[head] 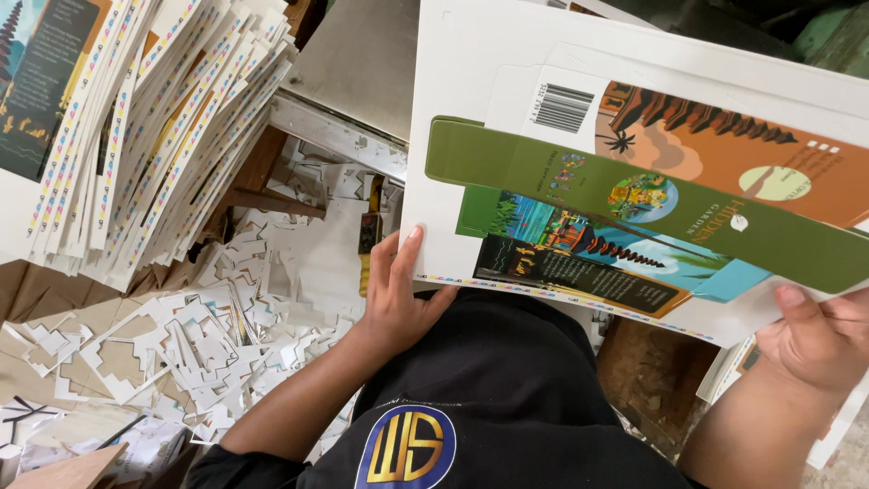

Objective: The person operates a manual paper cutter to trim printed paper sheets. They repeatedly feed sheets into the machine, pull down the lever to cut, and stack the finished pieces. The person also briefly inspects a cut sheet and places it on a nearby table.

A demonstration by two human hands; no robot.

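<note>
The printed card sheet (471,72) lies across the person's lap, its long axis running left to right, with the left hand (396,299) grasping its near edge and the right hand (819,340) clamped on the right corner. A stack of printed sheets (136,118) and white offcuts (181,335) litter the floor to the left.

The printed card sheet (507,181) runs off the top and right edges, so its far corners cannot be seen, and the right hand (819,340) is cut by the right edge with its fingers hidden behind the sheet. The stack of printed sheets (136,118) is cropped at top and left, and a yellow-handled tool (369,237) lies partly buried among paper scraps (199,335), its kind unclear.
</note>
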